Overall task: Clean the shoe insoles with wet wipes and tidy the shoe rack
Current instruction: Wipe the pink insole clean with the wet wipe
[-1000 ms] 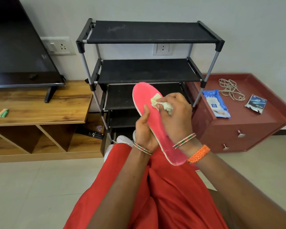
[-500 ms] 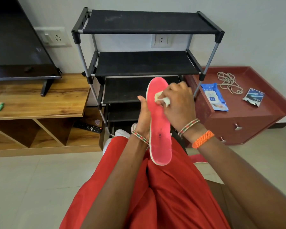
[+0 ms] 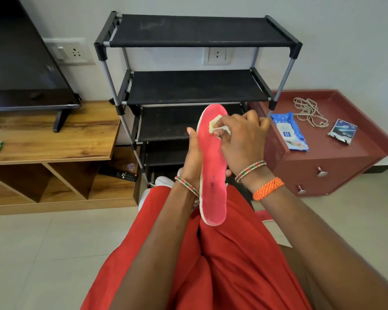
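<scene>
we hold a pink insole (image 3: pixel 212 166) upright over our lap, before the black shoe rack (image 3: pixel 197 86); our left hand (image 3: pixel 194 157) grips its edge from behind while our right hand (image 3: pixel 240 139) pinches a crumpled wet wipe (image 3: pixel 215 125) against the toe end. the wiping step looks under way; next, we judge, come strokes toward the heel.

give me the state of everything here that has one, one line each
pink insole: held upright, being wiped
wet wipe: crumpled, pressed on the insole's toe end
left hand: grips the insole
right hand: pinches the wipe
shoe rack: upper shelves bare
wipes pack: lying flat on the red cabinet
cabinet drawers: shut
TV: off
</scene>
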Demonstrator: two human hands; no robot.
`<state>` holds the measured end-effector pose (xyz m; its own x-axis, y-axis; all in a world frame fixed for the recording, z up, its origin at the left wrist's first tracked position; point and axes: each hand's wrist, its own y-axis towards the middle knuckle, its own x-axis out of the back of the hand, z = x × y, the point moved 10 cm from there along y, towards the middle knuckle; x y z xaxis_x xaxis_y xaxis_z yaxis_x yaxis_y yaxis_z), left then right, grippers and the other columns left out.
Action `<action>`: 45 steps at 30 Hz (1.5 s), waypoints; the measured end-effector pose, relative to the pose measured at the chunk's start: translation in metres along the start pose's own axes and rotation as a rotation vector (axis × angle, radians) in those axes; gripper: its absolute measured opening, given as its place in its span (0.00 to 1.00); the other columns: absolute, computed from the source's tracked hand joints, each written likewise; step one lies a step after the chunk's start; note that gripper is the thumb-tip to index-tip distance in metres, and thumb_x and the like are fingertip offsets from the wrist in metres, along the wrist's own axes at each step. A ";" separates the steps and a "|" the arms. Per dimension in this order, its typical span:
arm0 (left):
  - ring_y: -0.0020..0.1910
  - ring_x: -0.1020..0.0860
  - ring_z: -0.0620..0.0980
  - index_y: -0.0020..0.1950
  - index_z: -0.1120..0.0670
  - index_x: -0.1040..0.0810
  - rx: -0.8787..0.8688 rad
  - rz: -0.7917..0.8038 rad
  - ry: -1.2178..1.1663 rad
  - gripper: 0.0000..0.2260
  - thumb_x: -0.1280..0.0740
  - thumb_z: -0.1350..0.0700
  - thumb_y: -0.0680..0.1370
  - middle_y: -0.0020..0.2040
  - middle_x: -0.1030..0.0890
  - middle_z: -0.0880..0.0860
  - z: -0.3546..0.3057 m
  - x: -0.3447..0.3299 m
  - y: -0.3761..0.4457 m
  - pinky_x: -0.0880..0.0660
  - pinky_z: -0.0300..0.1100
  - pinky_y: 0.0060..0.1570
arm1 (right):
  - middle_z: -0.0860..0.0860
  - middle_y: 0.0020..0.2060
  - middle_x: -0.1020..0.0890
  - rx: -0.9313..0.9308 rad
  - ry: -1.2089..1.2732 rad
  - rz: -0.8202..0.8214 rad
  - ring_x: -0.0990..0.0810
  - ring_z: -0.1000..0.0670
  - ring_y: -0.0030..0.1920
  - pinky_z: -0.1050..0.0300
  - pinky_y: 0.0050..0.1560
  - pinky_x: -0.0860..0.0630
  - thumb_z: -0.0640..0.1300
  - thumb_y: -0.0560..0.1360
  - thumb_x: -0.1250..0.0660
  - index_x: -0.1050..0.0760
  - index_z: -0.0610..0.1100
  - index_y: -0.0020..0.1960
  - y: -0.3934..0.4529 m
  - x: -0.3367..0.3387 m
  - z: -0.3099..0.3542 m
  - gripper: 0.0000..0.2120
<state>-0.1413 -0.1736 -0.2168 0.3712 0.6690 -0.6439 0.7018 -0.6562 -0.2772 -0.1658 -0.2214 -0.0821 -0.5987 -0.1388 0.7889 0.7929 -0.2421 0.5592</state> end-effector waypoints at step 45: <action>0.30 0.18 0.51 0.60 0.56 0.27 0.074 -0.063 0.147 0.35 0.59 0.32 0.76 0.41 0.17 0.58 -0.005 0.013 -0.016 0.28 0.33 0.21 | 0.47 0.40 0.22 0.099 0.406 0.026 0.23 0.46 0.43 0.46 0.42 0.23 0.30 0.71 0.37 0.19 0.40 0.47 -0.003 -0.004 -0.010 0.12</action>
<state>-0.1449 -0.1524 -0.2172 0.4167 0.7498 -0.5139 0.6818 -0.6317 -0.3689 -0.1669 -0.2294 -0.0893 -0.5583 -0.5161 0.6496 0.8038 -0.1425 0.5776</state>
